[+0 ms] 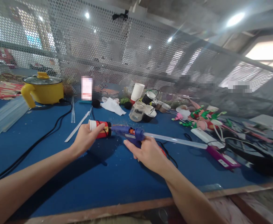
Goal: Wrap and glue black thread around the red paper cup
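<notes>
My left hand [86, 137] is closed round a small red, black and white paper cup [101, 134], which lies on its side just above the blue tabletop. A dark cord seems to run across the cup. In my right hand [149, 152] is a blue glue gun [127, 130], gripped by its handle. Its nozzle points left and meets the cup's side near my left thumb; whether they touch I cannot tell. A long translucent glue stick [176, 139] sticks out of the gun's back end.
Behind my hands stand a glass jar [137, 112], stacked white cups [137, 92] and a phone [87, 88]. A yellow electric pot [44, 90] and glue sticks [9, 113] are at left. To the right lie a power strip [207, 137], a purple tool [222, 158] and craft flowers [200, 118].
</notes>
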